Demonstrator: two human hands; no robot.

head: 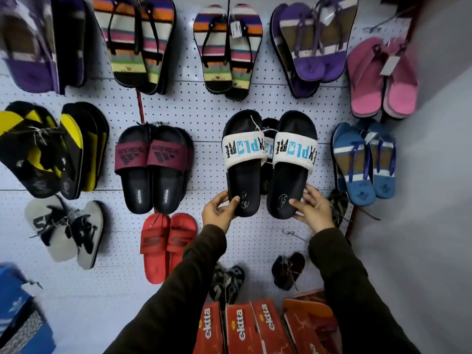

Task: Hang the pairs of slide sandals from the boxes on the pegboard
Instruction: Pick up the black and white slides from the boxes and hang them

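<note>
hands [265,208] hold slide sandals [269,162] above boxes [242,325].

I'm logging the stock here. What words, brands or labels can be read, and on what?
"EXPLORE", upside down: white straps of the black slides held at the heels by the left hand and right hand.
"adidas": maroon straps and heels of the maroon slides.
"ektta": red boxes.
Large "S": straps of the red slides.
Heel stamps on the black slides and the paper tags: too blurred to read.
</note>
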